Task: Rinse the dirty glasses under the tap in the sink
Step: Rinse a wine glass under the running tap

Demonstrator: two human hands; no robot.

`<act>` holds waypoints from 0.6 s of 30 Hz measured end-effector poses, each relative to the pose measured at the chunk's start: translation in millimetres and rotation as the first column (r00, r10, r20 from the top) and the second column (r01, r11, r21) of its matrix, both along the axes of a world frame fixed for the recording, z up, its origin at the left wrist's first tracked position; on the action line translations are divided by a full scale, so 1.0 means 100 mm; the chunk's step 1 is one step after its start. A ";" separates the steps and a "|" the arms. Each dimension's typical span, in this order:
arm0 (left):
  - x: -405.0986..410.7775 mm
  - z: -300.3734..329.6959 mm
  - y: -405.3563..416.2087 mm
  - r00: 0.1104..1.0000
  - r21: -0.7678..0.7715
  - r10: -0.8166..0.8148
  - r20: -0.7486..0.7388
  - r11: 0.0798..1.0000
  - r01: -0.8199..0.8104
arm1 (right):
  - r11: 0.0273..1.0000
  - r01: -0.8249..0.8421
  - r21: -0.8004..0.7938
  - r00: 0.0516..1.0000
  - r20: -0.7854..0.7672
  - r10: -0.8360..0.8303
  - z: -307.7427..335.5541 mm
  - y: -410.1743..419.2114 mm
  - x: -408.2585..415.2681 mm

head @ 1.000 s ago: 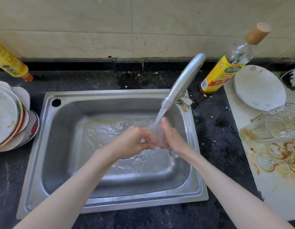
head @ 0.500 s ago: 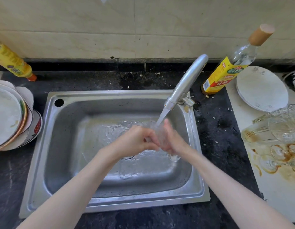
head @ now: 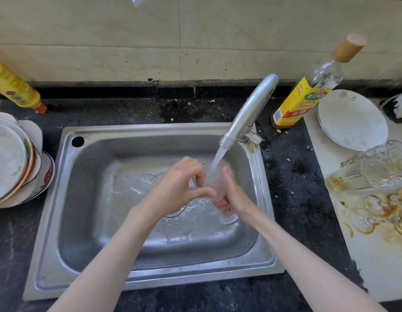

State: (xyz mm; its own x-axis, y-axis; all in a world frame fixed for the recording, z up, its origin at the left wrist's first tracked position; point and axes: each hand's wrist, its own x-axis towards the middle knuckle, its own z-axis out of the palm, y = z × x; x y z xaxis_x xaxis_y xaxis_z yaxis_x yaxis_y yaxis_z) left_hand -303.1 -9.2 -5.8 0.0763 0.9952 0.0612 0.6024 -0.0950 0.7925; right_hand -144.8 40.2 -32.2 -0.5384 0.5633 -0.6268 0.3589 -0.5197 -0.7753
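Note:
Water runs from the steel tap [head: 251, 111] into the steel sink [head: 87, 221]. A clear glass [head: 214, 181] is held under the stream over the basin, between both hands. My right hand [head: 234, 197] grips it from the right side. My left hand [head: 179, 185] touches it from the left, thumb and fingers curled at its wall. The glass is see-through and partly hidden by the hands. Several dirty glasses [head: 380, 174] lie on their sides on the white board [head: 375, 255] at right, amid brown stains.
A stack of used plates [head: 13, 158] sits left of the sink. A yellow bottle [head: 13, 86] leans at back left, a yellow-labelled bottle [head: 308, 91] with a cork behind the tap. A white plate [head: 350, 118] lies at back right. Dark counter surrounds the sink.
The hands have shifted slightly on the glass under the stream; my left fingers now curl more around its wall. The view moved a little.

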 end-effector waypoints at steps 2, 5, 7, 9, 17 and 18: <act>-0.05 -0.05 -0.02 1.000 0.047 -0.013 -0.005 0.999 0.013 | 0.994 -0.019 -0.112 0.999 -0.039 0.014 -0.01 0.02 0.06; -0.07 -0.10 -0.07 0.980 -0.163 0.019 0.196 0.987 0.014 | 0.984 -0.083 -0.157 0.996 -0.058 0.074 -0.04 0.04 0.10; -0.02 -0.12 -0.10 0.940 -0.285 0.054 0.338 0.957 0.048 | 0.989 -0.105 -0.106 0.993 -0.070 0.098 -0.05 0.05 0.08; 0.05 -0.15 -0.12 0.903 -0.295 0.105 0.417 0.955 0.025 | 0.995 -0.092 -0.029 0.992 -0.090 0.089 -0.07 0.07 0.07; 0.24 -0.23 -0.09 0.892 -0.186 0.258 0.371 0.962 -0.201 | 0.968 0.203 0.146 0.966 0.130 -0.222 -0.12 0.19 0.07; 0.25 -0.24 -0.08 0.895 -0.169 0.282 0.346 0.957 -0.236 | 0.950 0.285 0.132 0.948 0.110 -0.299 -0.11 0.24 0.09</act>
State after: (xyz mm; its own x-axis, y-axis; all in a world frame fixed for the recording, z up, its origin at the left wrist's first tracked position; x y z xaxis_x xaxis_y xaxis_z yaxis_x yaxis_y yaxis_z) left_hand -278.3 -17.5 -29.5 -0.1902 0.9781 -0.0850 0.2616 0.1339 0.9558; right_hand -135.9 64.6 -43.5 -0.2599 0.7546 -0.6026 0.3038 -0.5285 -0.7927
